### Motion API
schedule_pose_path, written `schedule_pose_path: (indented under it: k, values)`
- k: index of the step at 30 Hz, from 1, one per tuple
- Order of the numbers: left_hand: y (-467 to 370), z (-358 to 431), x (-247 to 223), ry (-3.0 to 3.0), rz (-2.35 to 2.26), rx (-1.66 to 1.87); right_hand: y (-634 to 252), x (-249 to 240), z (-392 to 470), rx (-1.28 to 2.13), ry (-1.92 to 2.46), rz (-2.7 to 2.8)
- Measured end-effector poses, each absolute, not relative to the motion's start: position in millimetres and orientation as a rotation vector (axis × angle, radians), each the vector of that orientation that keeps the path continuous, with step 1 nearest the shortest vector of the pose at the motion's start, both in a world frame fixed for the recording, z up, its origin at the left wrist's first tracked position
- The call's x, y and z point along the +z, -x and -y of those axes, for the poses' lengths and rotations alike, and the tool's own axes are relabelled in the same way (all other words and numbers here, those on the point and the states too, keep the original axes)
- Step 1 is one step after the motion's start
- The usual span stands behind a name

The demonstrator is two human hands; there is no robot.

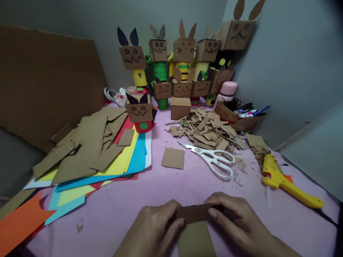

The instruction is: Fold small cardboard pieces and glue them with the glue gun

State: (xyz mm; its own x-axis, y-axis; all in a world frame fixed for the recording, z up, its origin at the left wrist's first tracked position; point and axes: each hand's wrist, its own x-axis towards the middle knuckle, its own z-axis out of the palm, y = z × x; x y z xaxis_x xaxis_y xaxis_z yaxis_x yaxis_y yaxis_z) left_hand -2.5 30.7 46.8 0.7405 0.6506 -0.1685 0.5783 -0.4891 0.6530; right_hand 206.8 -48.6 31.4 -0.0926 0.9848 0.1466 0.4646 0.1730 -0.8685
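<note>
Looks like somebody's home craft corner, not a real workshop. The counter (160,185) has a pink cover and sits tight between plain grey walls (289,64), with a row of cardboard bunny figures (184,64) at the back. There's coloured paper (128,160), cardboard scraps (211,130), white scissors (214,159) and a yellow glue gun (284,180) scattered around.

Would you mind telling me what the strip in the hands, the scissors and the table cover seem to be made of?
Strip: brown cardboard, matte; a darker folded edge shows between left hand and right hand.
Scissors: shiny metal blades, glossy white handles, probably plastic.
Table cover: pink and smooth, possibly cloth or plastic sheet; hard to tell.
</note>
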Motion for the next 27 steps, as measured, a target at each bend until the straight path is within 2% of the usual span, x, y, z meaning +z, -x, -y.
schedule_pose_path:
  k: [6, 27]
  values:
    - [0.9, -30.2, 49.3, -2.182, -0.963, 0.085, -204.0, 25.1, 47.7, 0.863, 1.427, 1.780]
    - [1.0, -29.1, 42.4, -2.377, -1.077, -0.049, -199.3, 18.3, 45.7, 0.592, 1.565, 2.085]
